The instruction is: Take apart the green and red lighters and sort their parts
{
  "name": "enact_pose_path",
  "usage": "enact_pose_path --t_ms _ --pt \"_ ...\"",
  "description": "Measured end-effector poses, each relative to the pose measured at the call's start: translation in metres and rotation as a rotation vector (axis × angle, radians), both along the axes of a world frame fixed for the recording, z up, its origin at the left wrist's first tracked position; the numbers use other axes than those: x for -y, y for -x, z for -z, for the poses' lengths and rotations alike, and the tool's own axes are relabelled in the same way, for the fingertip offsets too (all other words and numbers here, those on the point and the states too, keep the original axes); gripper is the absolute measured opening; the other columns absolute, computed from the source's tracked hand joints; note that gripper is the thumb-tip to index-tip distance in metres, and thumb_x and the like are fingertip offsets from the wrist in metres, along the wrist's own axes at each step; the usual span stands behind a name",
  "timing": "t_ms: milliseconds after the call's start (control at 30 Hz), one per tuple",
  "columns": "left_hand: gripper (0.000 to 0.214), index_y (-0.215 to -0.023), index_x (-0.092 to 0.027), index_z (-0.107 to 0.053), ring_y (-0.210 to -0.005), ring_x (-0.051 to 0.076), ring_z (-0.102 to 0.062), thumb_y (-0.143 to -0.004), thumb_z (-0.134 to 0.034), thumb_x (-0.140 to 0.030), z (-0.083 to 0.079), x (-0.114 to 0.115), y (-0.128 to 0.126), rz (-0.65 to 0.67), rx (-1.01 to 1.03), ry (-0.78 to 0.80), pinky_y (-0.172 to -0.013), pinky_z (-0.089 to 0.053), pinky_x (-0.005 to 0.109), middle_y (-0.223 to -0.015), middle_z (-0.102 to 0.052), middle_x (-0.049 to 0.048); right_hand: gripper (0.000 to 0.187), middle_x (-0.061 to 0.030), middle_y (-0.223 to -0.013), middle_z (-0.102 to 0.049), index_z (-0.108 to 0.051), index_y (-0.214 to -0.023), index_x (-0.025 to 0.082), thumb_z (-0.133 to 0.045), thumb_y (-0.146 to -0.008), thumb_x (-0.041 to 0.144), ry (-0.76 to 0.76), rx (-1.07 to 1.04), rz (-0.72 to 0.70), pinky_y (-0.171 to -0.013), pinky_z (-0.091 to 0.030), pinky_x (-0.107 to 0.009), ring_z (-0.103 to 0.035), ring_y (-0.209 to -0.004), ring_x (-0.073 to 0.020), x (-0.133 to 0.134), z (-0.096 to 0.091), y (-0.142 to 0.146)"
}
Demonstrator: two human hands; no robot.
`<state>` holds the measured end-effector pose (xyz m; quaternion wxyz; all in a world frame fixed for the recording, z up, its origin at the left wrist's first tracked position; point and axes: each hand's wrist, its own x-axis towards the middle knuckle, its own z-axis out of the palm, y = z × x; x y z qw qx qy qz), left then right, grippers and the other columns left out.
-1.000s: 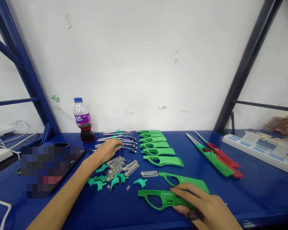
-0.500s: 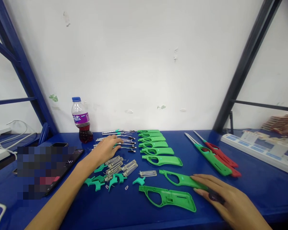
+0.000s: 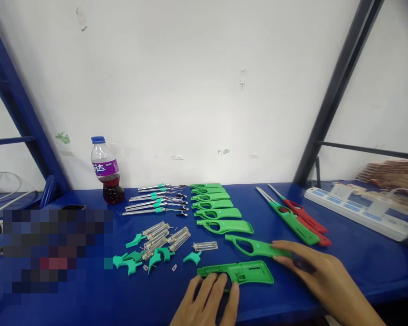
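My left hand [image 3: 207, 301] reaches in from the front, its fingers bent over the grip-loop end of an open green lighter half-shell [image 3: 256, 272]. That shell lies with its hollow side up. My right hand [image 3: 326, 271] pinches the wide end of another green lighter half-shell [image 3: 258, 247], outer face up, between thumb and fingers. A dark, rounded object [image 3: 306, 263] sits partly hidden in my right palm. Just behind my left hand are a teal trigger [image 3: 193, 257] and a clear fuel tank [image 3: 206, 246].
Several green half-shells [image 3: 224, 226] line up behind, beside metal lighter tubes with wires [image 3: 143, 211]. Clear tanks [image 3: 156, 240] and teal triggers [image 3: 132, 266] lie left. Assembled lighters [image 3: 299, 228] and a power strip [image 3: 360, 213] are right; a drink bottle [image 3: 105, 170] stands back left.
My left hand has left the metal tubes and come forward onto the open half-shell, which has turned slightly. My right hand keeps its hold. The view has shifted a little.
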<state>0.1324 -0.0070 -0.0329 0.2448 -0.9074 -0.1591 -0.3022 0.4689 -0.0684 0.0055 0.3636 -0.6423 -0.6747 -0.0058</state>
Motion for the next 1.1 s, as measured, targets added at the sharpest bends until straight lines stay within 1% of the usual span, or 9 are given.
enact_pose_path --t_ms 100,200,333,367,433,567,667,800,1100 --pt "0.042 -0.142 -0.017 -0.068 -0.111 0.026 -0.076 -0.113 -0.052 -0.043 0.006 0.0 -0.022 0.007 0.07 0.006 -0.095 -0.061 0.038 -0.124 -0.081 0.0112 0.026 0.0024 -0.11 -0.088 -0.087 -0.112 0.036 -0.076 -0.096 0.054 -0.074 -0.062 0.01 -0.08 -0.069 -0.023 -0.087 -0.093 -0.025 0.005 -0.013 0.005" --pt "0.031 -0.135 -0.022 -0.07 -0.109 0.025 -0.075 -0.109 -0.057 -0.033 0.0 0.001 -0.034 0.036 0.153 0.012 -0.094 -0.061 0.038 -0.119 -0.081 0.0081 0.026 -0.0001 -0.111 -0.088 -0.087 -0.111 0.034 -0.076 -0.096 0.053 -0.079 -0.094 -0.033 -0.082 -0.069 -0.024 -0.087 -0.094 -0.0258 0.005 -0.019 0.015" --pt "0.026 -0.105 -0.026 -0.073 -0.097 0.023 -0.076 -0.109 -0.048 -0.03 -0.025 0.0 -0.016 0.048 0.207 0.083 -0.088 -0.064 0.036 -0.104 -0.081 0.0049 0.021 -0.0009 -0.115 -0.087 -0.087 -0.113 0.033 -0.075 -0.099 0.044 -0.031 -0.085 -0.139 -0.09 -0.068 -0.026 -0.086 -0.102 -0.0258 0.003 -0.016 0.027" --pt "0.025 -0.098 -0.025 -0.072 -0.098 0.024 -0.076 -0.106 -0.049 -0.022 -0.033 -0.001 -0.008 0.01 0.214 0.119 -0.089 -0.064 0.037 -0.102 -0.08 0.0067 0.022 -0.0015 -0.116 -0.087 -0.087 -0.113 0.033 -0.074 -0.1 0.044 -0.024 -0.082 -0.152 -0.091 -0.068 -0.027 -0.086 -0.102 -0.0262 0.003 -0.014 0.029" --pt "0.026 -0.108 -0.023 -0.073 -0.108 0.027 -0.076 -0.099 -0.05 -0.014 -0.048 -0.006 0.007 -0.073 0.209 0.192 -0.092 -0.065 0.041 -0.113 -0.079 0.0116 0.022 -0.0027 -0.117 -0.087 -0.088 -0.113 0.032 -0.074 -0.1 0.044 -0.021 -0.077 -0.167 -0.092 -0.069 -0.029 -0.086 -0.102 -0.0273 0.003 -0.012 0.032" --pt "0.06 -0.142 -0.021 -0.064 -0.124 0.031 -0.075 -0.088 -0.044 -0.005 -0.06 -0.02 0.024 -0.157 0.13 0.221 -0.098 -0.066 0.051 -0.139 -0.076 0.0107 0.019 -0.0019 -0.118 -0.087 -0.089 -0.11 0.034 -0.076 -0.1 0.044 -0.016 -0.073 -0.191 -0.093 -0.068 -0.027 -0.086 -0.102 -0.0261 0.007 -0.012 0.033" --pt "0.057 -0.141 -0.021 -0.066 -0.125 0.032 -0.076 -0.092 -0.043 -0.006 -0.058 -0.026 0.027 -0.151 0.044 0.213 -0.098 -0.067 0.054 -0.143 -0.075 0.009 0.018 -0.0014 -0.119 -0.087 -0.088 -0.11 0.035 -0.076 -0.1 0.044 -0.007 -0.066 -0.206 -0.093 -0.068 -0.026 -0.086 -0.104 -0.0253 0.007 -0.011 0.032" --pt "0.053 -0.14 -0.019 -0.069 -0.125 0.031 -0.076 -0.094 -0.044 -0.009 -0.055 -0.025 0.028 -0.146 -0.033 0.222 -0.1 -0.066 0.051 -0.145 -0.074 0.01 0.019 -0.0017 -0.119 -0.086 -0.088 -0.111 0.034 -0.076 -0.101 0.043 0.008 -0.051 -0.202 -0.093 -0.068 -0.027 -0.085 -0.104 -0.026 0.006 -0.009 0.032" --pt "0.073 -0.166 -0.025 -0.047 -0.122 0.03 -0.077 -0.094 -0.049 -0.013 -0.045 -0.03 0.035 -0.14 0.042 0.184 -0.099 -0.065 0.044 -0.142 -0.076 0.0108 0.02 -0.0026 -0.115 -0.087 -0.089 -0.11 0.033 -0.077 -0.099 0.046 -0.05 -0.034 -0.202 -0.09 -0.068 -0.024 -0.086 -0.1 -0.0255 0.006 -0.01 0.031"
